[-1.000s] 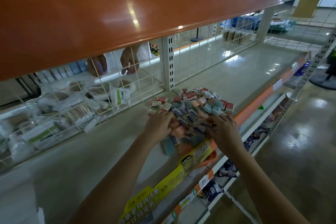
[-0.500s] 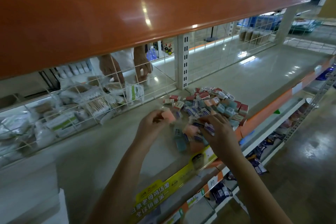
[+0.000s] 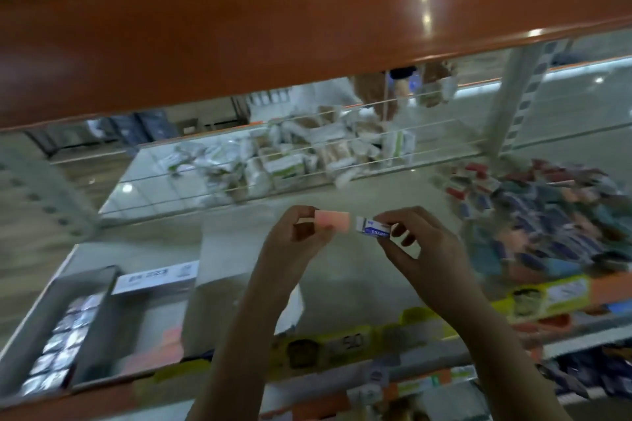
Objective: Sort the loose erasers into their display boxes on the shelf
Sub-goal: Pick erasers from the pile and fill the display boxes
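Erasers: I see a pink eraser (image 3: 332, 223) pinched in my left hand (image 3: 294, 243), and a white-and-blue sleeved eraser (image 3: 373, 227) pinched in my right hand (image 3: 422, 249), tips nearly meeting. Right of my fingers lies the loose pile (image 3: 547, 215); down left, a display box (image 3: 61, 335).

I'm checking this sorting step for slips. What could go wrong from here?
The left hand pinches the pink eraser only at one end, so it might drop. The right hand holds a sleeve; joining them in mid-air may misalign. The blurred frame suggests the head is moving fast.
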Tool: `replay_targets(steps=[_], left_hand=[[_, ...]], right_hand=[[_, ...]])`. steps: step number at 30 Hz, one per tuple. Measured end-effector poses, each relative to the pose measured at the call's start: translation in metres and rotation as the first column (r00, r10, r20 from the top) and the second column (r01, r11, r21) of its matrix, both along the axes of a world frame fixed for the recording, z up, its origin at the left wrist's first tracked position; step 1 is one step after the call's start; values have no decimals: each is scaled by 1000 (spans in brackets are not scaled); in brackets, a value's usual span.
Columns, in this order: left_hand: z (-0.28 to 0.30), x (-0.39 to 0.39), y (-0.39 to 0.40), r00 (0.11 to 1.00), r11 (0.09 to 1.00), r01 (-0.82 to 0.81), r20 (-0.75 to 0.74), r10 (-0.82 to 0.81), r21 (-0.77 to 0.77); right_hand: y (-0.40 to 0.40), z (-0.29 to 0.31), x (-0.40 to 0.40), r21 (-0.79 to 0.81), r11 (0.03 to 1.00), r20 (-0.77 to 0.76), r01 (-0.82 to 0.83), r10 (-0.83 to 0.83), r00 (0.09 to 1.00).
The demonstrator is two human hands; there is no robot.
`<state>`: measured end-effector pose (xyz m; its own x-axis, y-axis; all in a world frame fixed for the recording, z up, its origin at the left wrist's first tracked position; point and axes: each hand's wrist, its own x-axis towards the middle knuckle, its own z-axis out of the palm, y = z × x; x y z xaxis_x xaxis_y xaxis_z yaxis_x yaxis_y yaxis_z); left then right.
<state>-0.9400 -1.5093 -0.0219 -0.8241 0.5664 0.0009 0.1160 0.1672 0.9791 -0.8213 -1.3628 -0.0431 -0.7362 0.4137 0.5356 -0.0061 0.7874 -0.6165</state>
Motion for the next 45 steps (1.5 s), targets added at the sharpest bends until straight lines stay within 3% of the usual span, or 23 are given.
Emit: replay_targets(steps=[4,8,13,18,26,33,40,45], left_hand=[[1,-15,-56,996,997,-72,-56,70,-35],[3,-26,-106,993,993,-119,-22,119,-24],[-2,-38,-149,994,992,-113,1,114,-50],[-12,-49,-163,998,990,-62,-18,60,-127],[-16,-54,-152,999,991,41,2,-41,-126],[-19,-61,-155,991,997,69,122,-63,-44],[-17,-60,-159,985,996,89,147,-89,7],[-16,-60,-162,981,994,105,162,-107,21]], right_hand=[[-43,4,-30,25,990,44,-138,137,990],[-79,4,-52,51,968,126,-247,239,963],[-109,4,-69,158,915,305,-372,313,899],[-116,4,-72,256,867,517,-428,251,818],[-119,9,-79,322,822,752,-469,78,654],[-127,9,-82,233,862,821,-449,73,567],[-129,12,-84,166,869,870,-467,94,484],[-131,13,-88,158,875,877,-457,88,472]])
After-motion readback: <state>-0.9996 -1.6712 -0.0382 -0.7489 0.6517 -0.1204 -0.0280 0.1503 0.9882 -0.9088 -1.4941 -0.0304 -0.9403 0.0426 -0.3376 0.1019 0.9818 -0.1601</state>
